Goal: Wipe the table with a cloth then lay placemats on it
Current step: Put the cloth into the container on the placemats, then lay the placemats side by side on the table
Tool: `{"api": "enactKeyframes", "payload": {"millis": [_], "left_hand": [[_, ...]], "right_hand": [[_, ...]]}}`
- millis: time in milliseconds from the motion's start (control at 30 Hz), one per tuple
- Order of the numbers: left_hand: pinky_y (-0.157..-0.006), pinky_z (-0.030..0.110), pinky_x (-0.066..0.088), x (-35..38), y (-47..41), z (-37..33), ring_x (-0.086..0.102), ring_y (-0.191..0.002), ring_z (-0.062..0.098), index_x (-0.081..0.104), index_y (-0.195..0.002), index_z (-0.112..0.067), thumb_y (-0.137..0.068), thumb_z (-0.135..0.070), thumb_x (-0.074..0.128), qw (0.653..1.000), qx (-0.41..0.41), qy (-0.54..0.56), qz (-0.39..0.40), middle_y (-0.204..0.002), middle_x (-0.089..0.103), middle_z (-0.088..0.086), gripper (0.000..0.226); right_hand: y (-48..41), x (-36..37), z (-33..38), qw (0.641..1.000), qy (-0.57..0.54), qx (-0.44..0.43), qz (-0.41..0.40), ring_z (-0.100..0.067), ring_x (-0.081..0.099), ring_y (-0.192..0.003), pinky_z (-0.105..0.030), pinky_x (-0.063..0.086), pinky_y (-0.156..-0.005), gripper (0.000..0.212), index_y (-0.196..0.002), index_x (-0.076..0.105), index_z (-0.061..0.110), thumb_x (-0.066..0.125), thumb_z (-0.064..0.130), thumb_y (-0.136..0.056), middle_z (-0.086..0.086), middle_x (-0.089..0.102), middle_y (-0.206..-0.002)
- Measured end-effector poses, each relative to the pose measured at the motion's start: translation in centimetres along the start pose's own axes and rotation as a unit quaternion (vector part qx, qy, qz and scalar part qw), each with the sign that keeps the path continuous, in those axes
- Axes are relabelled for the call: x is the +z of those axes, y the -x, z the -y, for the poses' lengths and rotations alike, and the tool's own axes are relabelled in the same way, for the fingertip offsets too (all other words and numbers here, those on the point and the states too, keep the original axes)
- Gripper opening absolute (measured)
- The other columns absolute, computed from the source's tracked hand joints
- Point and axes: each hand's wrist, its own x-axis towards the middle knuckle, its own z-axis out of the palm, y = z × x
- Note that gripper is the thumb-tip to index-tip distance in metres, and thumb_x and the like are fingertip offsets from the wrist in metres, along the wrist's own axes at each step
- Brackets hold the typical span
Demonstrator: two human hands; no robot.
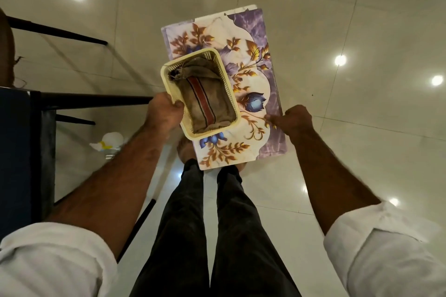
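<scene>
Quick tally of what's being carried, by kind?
basket: 1, gripped by left hand
cloth: 1, inside the basket
placemat stack: 1, pinched by right hand; sheet count unclear
Total: 3

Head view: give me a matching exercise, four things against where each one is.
Things:
1. cloth
2. basket
3. placemats
4. crumpled white bag

Places:
A. lying on the floor
B. gripped at its rim by the left hand
C. inside the basket
D. pinched at the edge by the right hand

Pairs: 1-C, 2-B, 3-D, 4-A
</scene>
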Motion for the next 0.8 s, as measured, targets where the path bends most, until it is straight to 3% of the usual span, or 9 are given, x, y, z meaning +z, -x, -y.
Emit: {"api": "enactKeyframes", "payload": {"millis": [33, 100, 233, 367, 500, 633, 700, 733, 800], "left_hand": [[-0.088, 0.056, 0.069, 0.0, 0.0, 0.0, 0.08, -0.099, 0.041, 0.075, -0.116, -0.009, -0.1, -0.024, 0.065, 1.0, -0.001, 0.002, -0.001, -0.111, 0.08, 0.017, 0.024], [-0.087, 0.057, 0.069, 0.2, 0.0, 0.1, 0.079, -0.098, 0.041, 0.075, -0.116, -0.009, -0.1, -0.024, 0.066, 1.0, -0.005, 0.009, -0.006, -0.11, 0.079, 0.017, 0.023], [-0.087, 0.057, 0.069, 0.3, 0.2, 0.2, 0.079, -0.099, 0.04, 0.074, -0.12, -0.006, -0.102, -0.022, 0.067, 1.0, -0.008, 0.002, -0.006, -0.109, 0.077, 0.014, 0.025], [-0.091, 0.056, 0.068, 0.8, 0.5, -0.1, 0.077, -0.105, 0.041, 0.072, -0.122, -0.004, -0.104, -0.023, 0.067, 1.0, -0.008, -0.001, 0.005, -0.115, 0.076, 0.017, 0.026], [-0.088, 0.056, 0.068, 2.2, 0.4, -0.5, 0.078, -0.099, 0.04, 0.071, -0.11, -0.009, -0.102, -0.026, 0.068, 1.0, -0.011, 0.005, 0.011, -0.11, 0.078, 0.018, 0.019], [-0.092, 0.053, 0.068, 3.6, 0.2, -1.6, 0.078, -0.106, 0.039, 0.075, -0.118, -0.006, -0.102, -0.026, 0.068, 1.0, 0.007, -0.009, 0.018, -0.116, 0.079, 0.018, 0.026], [-0.095, 0.052, 0.066, 4.2, 0.0, -2.5, 0.077, -0.109, 0.038, 0.076, -0.119, -0.005, -0.103, -0.026, 0.069, 1.0, 0.01, -0.004, 0.016, -0.118, 0.079, 0.018, 0.027], [-0.096, 0.052, 0.066, 4.5, -0.3, -2.9, 0.077, -0.109, 0.039, 0.075, -0.119, -0.005, -0.103, -0.026, 0.069, 1.0, 0.015, -0.002, 0.011, -0.118, 0.079, 0.018, 0.027], [-0.093, 0.05, 0.067, 4.9, -0.5, -3.7, 0.077, -0.109, 0.039, 0.076, -0.12, -0.006, -0.103, -0.028, 0.069, 1.0, 0.019, 0.003, 0.006, -0.118, 0.079, 0.017, 0.029]], "right_hand": [[-0.2, 0.0, -0.2, 1.0, 0.0, 0.003, 0.005, -0.031, 0.071, -0.097, -0.035, 0.051, -0.076, 0.079, -0.122, 0.074, -0.004, 0.093, 0.061, -0.081, -0.017, 0.079, -0.118], [-0.1, -0.5, -0.5, 1.0, -0.012, 0.006, 0.01, -0.034, 0.073, -0.095, -0.029, 0.049, -0.067, 0.063, -0.113, 0.076, -0.003, 0.096, 0.05, -0.084, -0.013, 0.075, -0.1], [1.0, -3.1, -0.7, 0.995, -0.091, -0.043, -0.009, -0.035, 0.079, -0.101, -0.047, 0.067, -0.092, 0.039, -0.11, 0.083, 0.006, 0.1, 0.028, -0.082, -0.011, 0.082, -0.105], [1.7, -7.8, -0.2, 0.981, -0.062, -0.141, -0.12, -0.024, 0.079, -0.094, -0.036, 0.064, -0.088, 0.028, -0.112, 0.085, 0.012, 0.093, 0.023, -0.088, -0.004, 0.082, -0.103], [1.9, -14.5, -0.3, 0.95, -0.121, -0.208, -0.199, 0.016, 0.067, -0.065, -0.024, 0.057, -0.071, 0.034, -0.111, 0.083, 0.007, 0.092, 0.021, -0.082, -0.001, 0.079, -0.088], [2.4, -22.0, 0.0, 0.928, -0.177, -0.233, -0.229, 0.013, 0.071, -0.07, -0.012, 0.053, -0.068, 0.041, -0.112, 0.081, 0.016, 0.089, 0.037, -0.077, 0.028, 0.076, -0.074], [2.3, -25.2, 0.1, 0.92, -0.212, -0.233, -0.231, -0.011, 0.082, -0.089, -0.023, 0.06, -0.077, 0.062, -0.111, 0.083, 0.024, 0.093, 0.068, -0.068, 0.011, 0.083, -0.09], [1.6, -26.7, -0.2, 0.916, -0.237, -0.237, -0.221, -0.021, 0.082, -0.094, -0.029, 0.062, -0.08, 0.074, -0.104, 0.083, 0.032, 0.091, 0.086, -0.054, 0.004, 0.083, -0.098], [1.5, -28.5, -0.3, 0.907, -0.278, -0.239, -0.208, -0.017, 0.078, -0.089, -0.028, 0.062, -0.077, 0.07, -0.088, 0.081, 0.047, 0.083, 0.096, -0.037, 0.004, 0.082, -0.096]]}}
